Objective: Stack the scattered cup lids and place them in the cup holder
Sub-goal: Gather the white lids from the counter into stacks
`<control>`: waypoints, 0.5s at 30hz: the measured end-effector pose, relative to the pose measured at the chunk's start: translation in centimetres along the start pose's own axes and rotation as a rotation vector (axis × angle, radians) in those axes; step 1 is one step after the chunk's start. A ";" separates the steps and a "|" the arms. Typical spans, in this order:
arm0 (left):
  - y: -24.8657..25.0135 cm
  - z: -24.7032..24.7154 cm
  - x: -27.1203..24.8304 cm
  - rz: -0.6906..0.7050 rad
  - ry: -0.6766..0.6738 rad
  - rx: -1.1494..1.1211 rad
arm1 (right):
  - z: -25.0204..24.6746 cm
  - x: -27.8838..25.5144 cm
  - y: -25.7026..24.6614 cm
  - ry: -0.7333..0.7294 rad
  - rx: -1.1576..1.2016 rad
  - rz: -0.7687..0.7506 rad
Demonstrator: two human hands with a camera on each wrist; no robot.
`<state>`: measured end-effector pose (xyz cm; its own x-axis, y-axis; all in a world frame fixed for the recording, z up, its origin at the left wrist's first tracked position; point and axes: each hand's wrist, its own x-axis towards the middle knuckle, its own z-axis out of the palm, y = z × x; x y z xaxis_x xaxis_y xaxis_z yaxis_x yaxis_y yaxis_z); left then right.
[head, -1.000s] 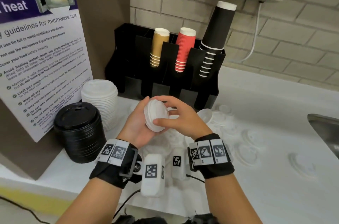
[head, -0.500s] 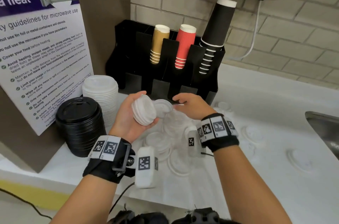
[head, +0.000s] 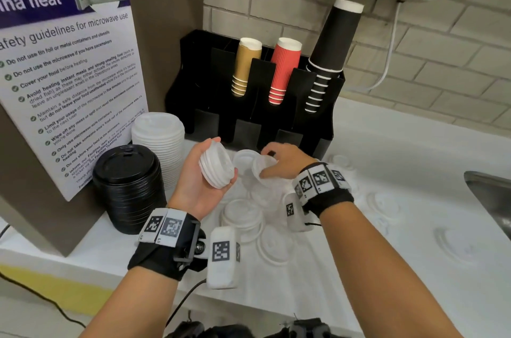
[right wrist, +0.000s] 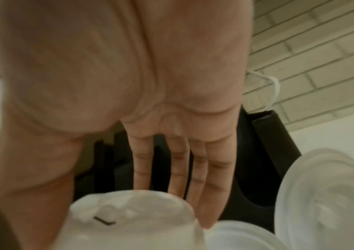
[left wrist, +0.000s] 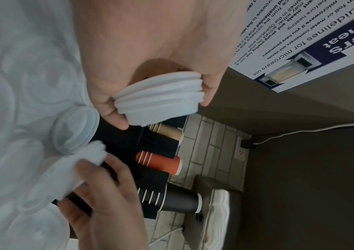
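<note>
White tabletop under a brick wall, lids scattered mid-frame. A second ago both hands met on the small lid stack; now the left hand grips it alone while the right hand pinches another loose lid just left of it, below the cup holder. So it's mid-collection.

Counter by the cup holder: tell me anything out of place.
White lids lie scattered loose over the counter instead of stacked. The black cup stack leans right out of the cup holder. The left hand holds a small lid stack, slightly uneven.
</note>
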<state>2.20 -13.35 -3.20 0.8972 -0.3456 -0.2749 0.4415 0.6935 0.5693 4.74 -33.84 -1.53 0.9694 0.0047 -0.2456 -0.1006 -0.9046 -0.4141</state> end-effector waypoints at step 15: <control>-0.1 0.9 -0.1 -0.076 -0.184 0.212 | 1.6 -5.7 -4.8 0.141 0.633 -0.470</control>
<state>2.01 -13.96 -2.55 0.8367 -0.5141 -0.1890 0.4792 0.5200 0.7071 -0.62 -28.88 0.45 0.9568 0.2328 0.1739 0.2585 -0.4081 -0.8756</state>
